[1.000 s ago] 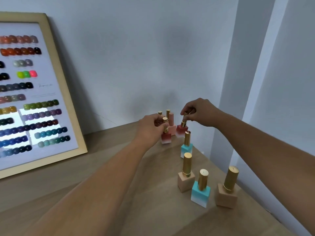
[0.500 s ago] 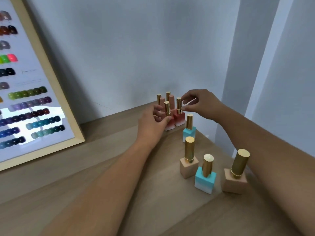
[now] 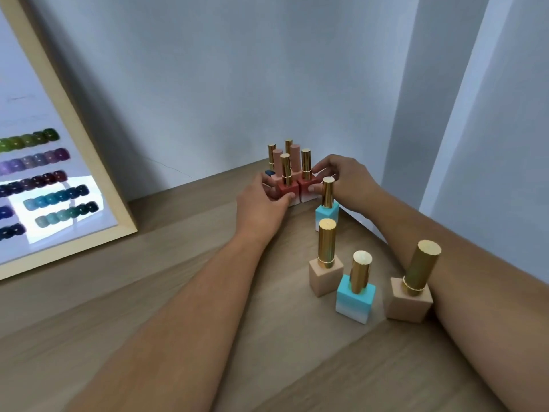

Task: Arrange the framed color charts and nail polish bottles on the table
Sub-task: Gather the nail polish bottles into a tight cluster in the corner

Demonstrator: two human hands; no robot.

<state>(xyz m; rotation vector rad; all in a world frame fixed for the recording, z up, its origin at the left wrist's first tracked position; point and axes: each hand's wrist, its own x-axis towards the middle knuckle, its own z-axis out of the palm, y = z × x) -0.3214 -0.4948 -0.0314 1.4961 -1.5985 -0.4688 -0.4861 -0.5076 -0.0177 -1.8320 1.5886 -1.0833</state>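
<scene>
Several gold-capped nail polish bottles stand at the table's far right corner. My left hand [image 3: 261, 208] holds the base of a red bottle [image 3: 287, 185]. Beside it, my right hand [image 3: 346, 179] pinches the base of a second red bottle [image 3: 307, 181]. Behind them stand pink-capped bottles [image 3: 292, 162] against the wall. Nearer to me stand a turquoise bottle [image 3: 326, 208], a beige bottle [image 3: 325, 263], another turquoise bottle [image 3: 356, 291] and a beige bottle [image 3: 413, 288] touching my right forearm. A wood-framed color chart [image 3: 53, 173] leans on the wall at left.
The wooden table [image 3: 178, 278] meets the grey wall [image 3: 237, 84] at the back, and its right edge runs diagonally along a wall corner [image 3: 439, 114]. Bare tabletop lies between the chart and the bottles.
Both hands dropped from the caps of the two red bottles to their bases, and the bottles now stand side by side. The view has shifted right, cutting off more of the chart.
</scene>
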